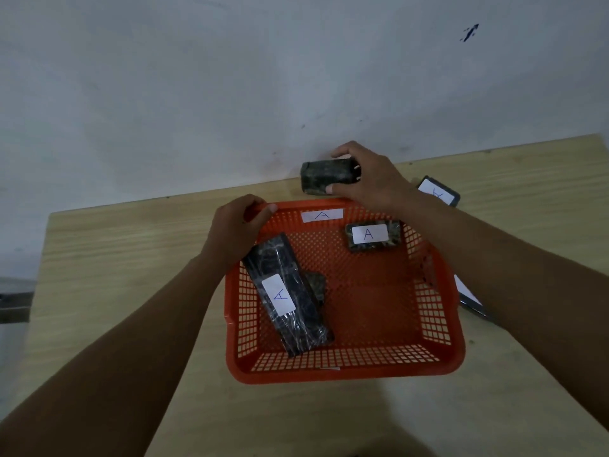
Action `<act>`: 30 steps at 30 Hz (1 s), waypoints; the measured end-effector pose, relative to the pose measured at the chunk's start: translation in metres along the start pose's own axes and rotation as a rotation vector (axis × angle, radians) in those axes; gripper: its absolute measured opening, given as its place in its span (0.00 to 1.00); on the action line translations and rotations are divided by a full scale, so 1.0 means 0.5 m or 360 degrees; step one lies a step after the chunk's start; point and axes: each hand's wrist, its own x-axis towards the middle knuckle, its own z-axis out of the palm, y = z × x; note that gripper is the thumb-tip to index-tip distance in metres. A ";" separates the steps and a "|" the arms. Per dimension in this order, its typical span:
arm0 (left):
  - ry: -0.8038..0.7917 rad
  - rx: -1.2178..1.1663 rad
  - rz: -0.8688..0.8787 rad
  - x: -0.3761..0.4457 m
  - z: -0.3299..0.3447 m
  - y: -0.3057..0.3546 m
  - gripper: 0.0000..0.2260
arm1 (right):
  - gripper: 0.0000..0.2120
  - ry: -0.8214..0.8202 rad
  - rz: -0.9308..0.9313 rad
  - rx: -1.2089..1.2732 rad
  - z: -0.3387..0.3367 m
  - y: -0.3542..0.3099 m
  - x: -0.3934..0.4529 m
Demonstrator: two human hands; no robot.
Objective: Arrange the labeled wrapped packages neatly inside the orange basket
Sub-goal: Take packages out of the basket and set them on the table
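The left hand clamps the orange basket's far-left corner to steady it, while the right hand's grip pinches a wrapped package near the tabletop's far edge.

Single head-worn wide-angle view, looking forward and steeply down from close above the surface, with a basket centred and a wall filling the upper half.

A light wood-grain table stands with its far edge against a plain pale grey wall. The wall bears a dark mark at upper right and faint smudges. Lighting is dim and even.
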 end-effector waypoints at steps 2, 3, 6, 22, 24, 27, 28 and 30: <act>0.0002 0.0006 0.0007 0.000 0.002 -0.001 0.12 | 0.20 -0.0025 0.0088 0.0010 0.004 0.005 0.020; 0.0004 0.0007 0.0010 0.000 0.003 -0.002 0.12 | 0.17 -0.0052 0.0152 0.0008 0.006 0.009 0.031; 0.0023 -0.0013 0.0020 0.001 0.004 -0.004 0.12 | 0.12 -0.0158 0.0336 -0.0079 0.003 0.021 0.061; 0.0041 -0.0013 -0.0006 0.000 0.007 -0.007 0.10 | 0.20 -0.0107 0.0370 -0.0369 0.015 0.037 0.067; 0.0041 -0.0013 -0.0010 -0.002 0.008 -0.005 0.11 | 0.22 -0.0107 0.0393 -0.0459 0.017 0.038 0.071; 0.0030 0.0004 -0.0001 -0.003 0.009 -0.006 0.11 | 0.19 -0.0068 0.0454 -0.0578 0.023 0.044 0.080; 0.0024 0.0011 0.0004 -0.003 0.009 -0.006 0.11 | 0.18 -0.0031 0.0466 -0.0585 0.025 0.045 0.083; 0.0021 0.0015 0.0007 -0.003 0.009 -0.007 0.10 | 0.16 -0.0001 0.0481 -0.0572 0.029 0.042 0.082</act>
